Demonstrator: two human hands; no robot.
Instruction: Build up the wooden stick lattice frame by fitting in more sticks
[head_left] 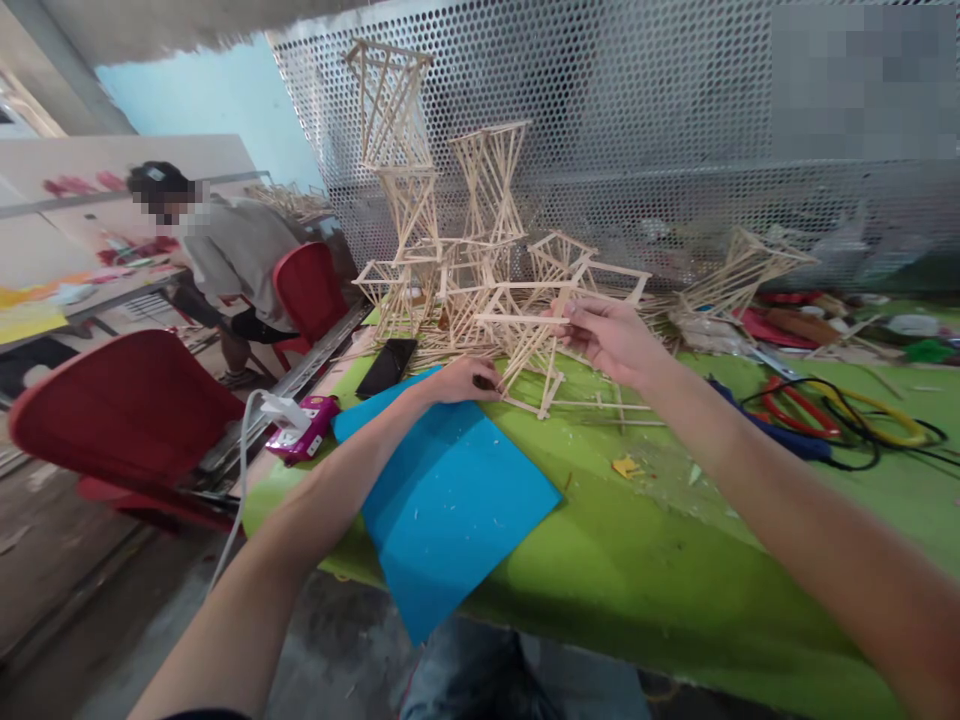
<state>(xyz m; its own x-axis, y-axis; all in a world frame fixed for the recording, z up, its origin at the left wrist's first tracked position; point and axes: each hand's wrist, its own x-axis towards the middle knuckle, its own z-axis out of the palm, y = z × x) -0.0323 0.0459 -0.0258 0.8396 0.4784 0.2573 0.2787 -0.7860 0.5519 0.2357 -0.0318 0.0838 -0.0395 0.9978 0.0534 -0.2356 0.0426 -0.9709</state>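
Note:
A small framework of thin wooden sticks (534, 362) stands on the green tabletop in front of me. My left hand (465, 380) is closed at its lower left corner, the thumb and fingers pinching the sticks there. Higher up on the right, my right hand (611, 340) pinches the frame's top corner, where a flat stick (510, 319) runs off to the left. The fingers hide the exact joints. Just behind the frame are more stick structures, among them a tall stacked tower (407, 205) and a twisted one (491, 180).
Blue sheet (465, 500) hangs over the table's front edge. A black phone (387, 367) and a purple power strip (304, 430) lie left. Pliers with red handles (799, 408) and cables lie right. A perforated metal panel (600, 110) stands behind. One person sits at left near red chairs (127, 410).

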